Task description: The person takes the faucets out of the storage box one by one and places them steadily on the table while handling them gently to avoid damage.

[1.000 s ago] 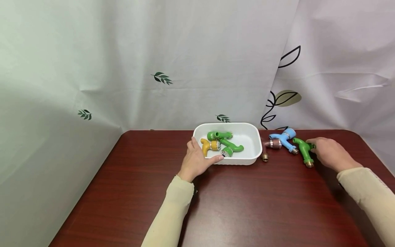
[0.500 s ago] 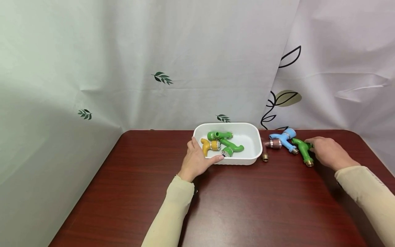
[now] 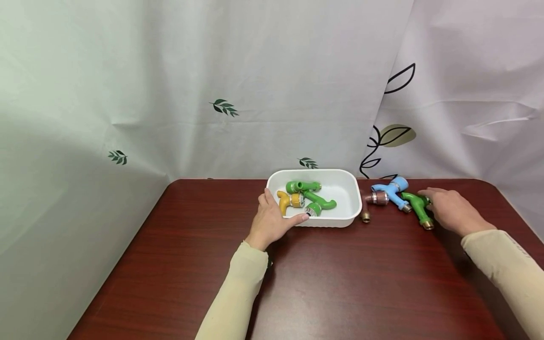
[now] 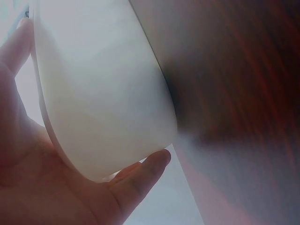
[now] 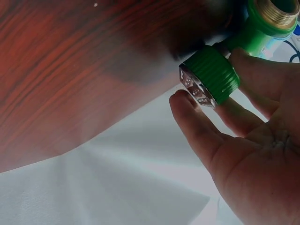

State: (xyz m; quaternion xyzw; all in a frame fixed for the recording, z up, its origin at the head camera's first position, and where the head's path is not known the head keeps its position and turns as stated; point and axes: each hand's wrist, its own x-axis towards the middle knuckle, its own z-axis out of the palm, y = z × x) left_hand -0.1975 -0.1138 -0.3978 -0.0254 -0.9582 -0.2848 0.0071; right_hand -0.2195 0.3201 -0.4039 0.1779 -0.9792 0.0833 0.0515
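A pale leaf-patterned sheet (image 3: pixel 255 71) hangs behind the dark red table (image 3: pixel 331 283), whose breadth leaves room for things to lie flat beside one another.

The white tray (image 3: pixel 327 222) stands upright near the table's back edge, and its raised walls seem to be what contains the taps inside it.

The left hand (image 3: pixel 272 218) is spread around the tray's near left corner, thumb along the near rim and fingers against the end wall, probably to stop the tray sliding. The right hand (image 3: pixel 452 210), well to the tray's right, pinches the held green tap (image 3: pixel 420 208) by its ribbed knob (image 5: pixel 211 75), thumb on 1 side and fingers on the other; the ridges likely make for a sure hold, and the brass-threaded end points toward the near side.

Of the other taps, the blue tap (image 3: pixel 392 190) lies on its side just left of the held one, and the brown tap (image 3: pixel 378 198) lies between it and the tray. Inside the tray are 3: the rear green tap (image 3: pixel 310 186), the front green tap (image 3: pixel 320 202), and the shorter yellow tap (image 3: pixel 296 200) at the left end, resting at differing angles, as though dropped in loosely.
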